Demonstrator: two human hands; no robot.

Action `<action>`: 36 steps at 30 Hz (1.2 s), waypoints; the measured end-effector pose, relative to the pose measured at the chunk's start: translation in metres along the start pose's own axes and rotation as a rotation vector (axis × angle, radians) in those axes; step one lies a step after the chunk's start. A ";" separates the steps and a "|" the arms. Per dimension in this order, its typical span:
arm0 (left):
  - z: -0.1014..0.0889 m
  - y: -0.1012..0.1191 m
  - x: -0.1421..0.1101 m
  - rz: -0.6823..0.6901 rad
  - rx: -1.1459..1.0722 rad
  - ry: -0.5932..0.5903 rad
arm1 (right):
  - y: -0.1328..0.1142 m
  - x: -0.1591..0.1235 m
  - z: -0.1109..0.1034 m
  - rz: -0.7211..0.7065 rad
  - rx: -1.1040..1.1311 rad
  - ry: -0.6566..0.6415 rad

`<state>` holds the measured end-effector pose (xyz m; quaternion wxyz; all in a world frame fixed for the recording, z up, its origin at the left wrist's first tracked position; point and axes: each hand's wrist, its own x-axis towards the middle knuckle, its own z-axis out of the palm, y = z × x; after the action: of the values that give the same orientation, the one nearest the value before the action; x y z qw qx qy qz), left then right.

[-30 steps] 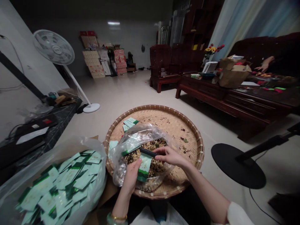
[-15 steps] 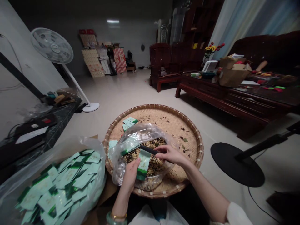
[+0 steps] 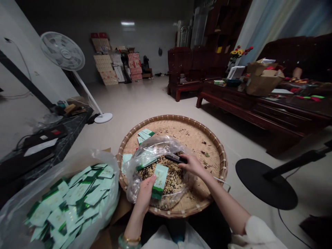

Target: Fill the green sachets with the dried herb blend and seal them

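My left hand (image 3: 146, 188) pinches a light green sachet (image 3: 160, 178) with a dark green band at its lower end. In my right hand (image 3: 190, 163) is a slim black hand-held bag sealer (image 3: 176, 158), apart from the sachet and up to its right. Both hands are over a clear plastic bag (image 3: 132, 188) with its mouth spread wide. Inside it lies a loose dry mix (image 3: 174, 180) of pale and dark bits. More green sachets (image 3: 147, 159) rest at the bag's left side. The bag sits on a round woven bamboo tray (image 3: 178, 126).
To the left, a large plastic bag (image 3: 103, 157) holds many green sachets (image 3: 77, 193). A small sachet stack (image 3: 145, 134) lies on the tray's far left. A white fan (image 3: 63, 51) stands behind; a black round base (image 3: 266, 183) and a wooden table (image 3: 249, 103) are at right.
The bag sealer has come off the sachet's top edge and moved up and right with my right hand. My left hand still holds the sachet. The view has shifted slightly.
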<state>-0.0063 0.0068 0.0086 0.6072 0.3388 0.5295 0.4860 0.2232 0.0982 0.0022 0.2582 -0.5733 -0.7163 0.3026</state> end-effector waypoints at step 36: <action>-0.038 0.034 0.082 0.208 0.993 0.181 | -0.035 -0.034 0.058 -0.124 0.058 -0.256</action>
<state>-0.0538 0.0911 0.0061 0.2734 0.5935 0.7105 0.2613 0.1654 0.0513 -0.0131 0.1994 -0.4767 -0.7685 0.3775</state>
